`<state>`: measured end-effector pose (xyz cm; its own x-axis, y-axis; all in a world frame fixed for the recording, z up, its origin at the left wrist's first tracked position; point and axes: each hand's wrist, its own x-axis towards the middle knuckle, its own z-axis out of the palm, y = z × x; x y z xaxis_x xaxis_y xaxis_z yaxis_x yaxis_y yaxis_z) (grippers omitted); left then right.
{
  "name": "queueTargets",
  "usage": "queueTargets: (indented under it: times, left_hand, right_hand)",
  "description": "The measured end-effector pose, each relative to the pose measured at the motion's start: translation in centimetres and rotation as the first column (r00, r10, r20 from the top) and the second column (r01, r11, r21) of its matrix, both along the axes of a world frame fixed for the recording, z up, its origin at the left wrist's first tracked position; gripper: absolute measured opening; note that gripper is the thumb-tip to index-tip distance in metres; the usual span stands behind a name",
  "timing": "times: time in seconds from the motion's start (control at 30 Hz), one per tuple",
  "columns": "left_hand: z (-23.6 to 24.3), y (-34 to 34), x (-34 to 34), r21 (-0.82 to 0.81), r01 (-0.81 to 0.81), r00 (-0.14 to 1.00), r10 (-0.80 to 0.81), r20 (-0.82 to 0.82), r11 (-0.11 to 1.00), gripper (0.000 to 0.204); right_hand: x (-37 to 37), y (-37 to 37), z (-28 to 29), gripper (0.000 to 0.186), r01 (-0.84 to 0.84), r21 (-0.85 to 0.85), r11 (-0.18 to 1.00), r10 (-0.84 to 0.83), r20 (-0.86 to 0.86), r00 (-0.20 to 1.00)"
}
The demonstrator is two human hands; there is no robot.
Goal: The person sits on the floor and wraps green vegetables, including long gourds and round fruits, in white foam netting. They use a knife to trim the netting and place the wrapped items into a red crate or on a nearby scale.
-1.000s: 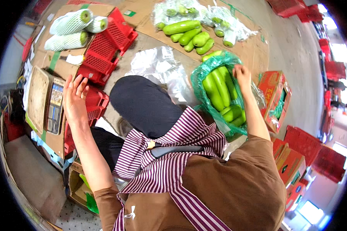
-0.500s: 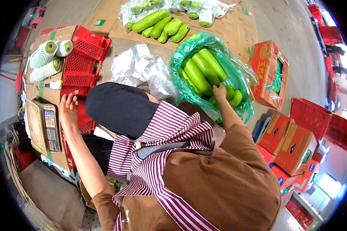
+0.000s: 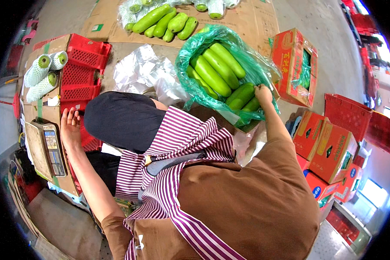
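Note:
My left hand [image 3: 71,126] hangs palm up with curled, parted fingers and nothing in it, beside a weighing scale [image 3: 45,147] and stacked red crates [image 3: 80,63]. My right hand [image 3: 262,94] is at the right inside edge of a box lined with green plastic [image 3: 188,47], its fingers closed at the end of a green gourd [image 3: 240,95]; whether they grip the gourd or the liner I cannot make out. Several long gourds [image 3: 210,76] lie in the liner. Crumpled clear bags [image 3: 138,69] lie left of that box, by my knee.
Loose gourds [image 3: 162,24] and netted gourds lie on cardboard [image 3: 99,17] at the back. More netted gourds [image 3: 43,78] sit on the left stack. A red carton [image 3: 286,69], stacked cartons [image 3: 333,151] and red crates [image 3: 346,112] stand to the right.
My right hand went from the bag's rim down among the gourds, then rightward to the lower ones, which have shifted. My view has turned, and my left hand still hangs by the scale.

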<state>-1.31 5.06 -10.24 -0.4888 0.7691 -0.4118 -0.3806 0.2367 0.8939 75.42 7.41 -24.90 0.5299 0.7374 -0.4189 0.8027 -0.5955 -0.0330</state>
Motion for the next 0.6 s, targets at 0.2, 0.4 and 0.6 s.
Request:
queueTargets:
  times: [0.2,0.4,0.6]
  left_hand:
    - [0.0,-0.3,-0.5,-0.002,0.002,1.000,-0.002,0.010,1.000,0.046]
    - [0.8,-0.1,0.9,-0.017,-0.035,0.998,0.034,-0.044,0.999,0.046]
    - [1.8,0.4,1.9,0.032,-0.027,0.988,0.031,-0.154,0.999,0.043]
  right_hand:
    - [-3.6,2.4,-2.0,0.081,-0.056,-0.224,0.973,0.088,0.137,0.987]
    - [-5.3,2.7,-4.0,0.080,0.149,0.000,0.989,-0.149,-0.080,0.986]
    - [-4.9,2.2,-1.6,0.072,0.193,0.324,0.926,-0.088,-0.313,0.946]
